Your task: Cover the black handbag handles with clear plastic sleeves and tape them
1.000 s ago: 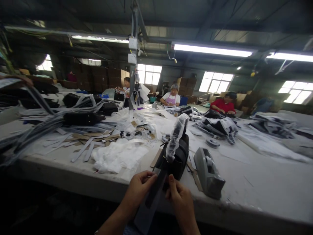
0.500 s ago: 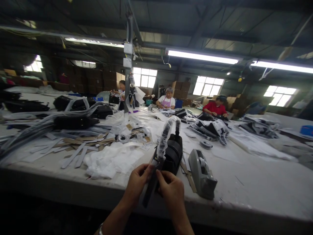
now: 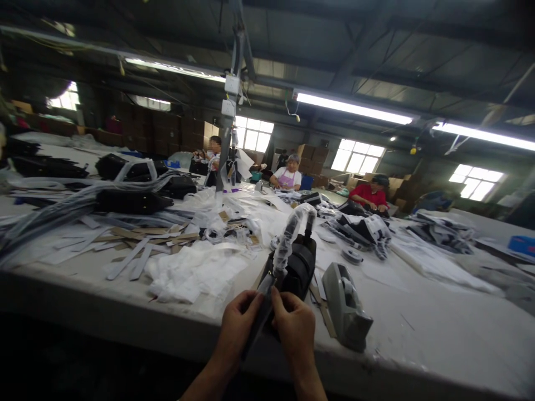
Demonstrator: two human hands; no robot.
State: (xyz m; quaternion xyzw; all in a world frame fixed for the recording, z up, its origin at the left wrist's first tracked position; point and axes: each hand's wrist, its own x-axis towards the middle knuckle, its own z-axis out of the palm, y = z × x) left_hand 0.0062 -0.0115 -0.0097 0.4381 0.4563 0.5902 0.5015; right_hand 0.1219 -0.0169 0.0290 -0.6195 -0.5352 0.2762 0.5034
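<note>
A black handbag [image 3: 303, 262] stands at the near edge of the table, its arched handle [image 3: 284, 245] wrapped in clear plastic. From its near end a dark strap [image 3: 256, 328], partly covered by a greyish film, runs down toward me. My left hand [image 3: 240, 323] pinches this strap from the left between thumb and fingers. My right hand [image 3: 295, 326] is closed at the strap's right side, thumb and forefinger together close to the bag. Just to the right of the bag sits a grey tape dispenser [image 3: 346, 309].
Crumpled white wrapping sheets [image 3: 194, 273] and card strips [image 3: 137, 256] cover the table's left side. More black bags [image 3: 131, 200] lie behind them. A tape roll [image 3: 351, 256] rests beyond the dispenser. Co-workers sit across the table, one in a red top [image 3: 370, 195].
The view has shifted and tilted slightly. My left hand's fingertips sit a little lower along the strap, while my right thumb remains near the bag's end. The bag stays in place.
</note>
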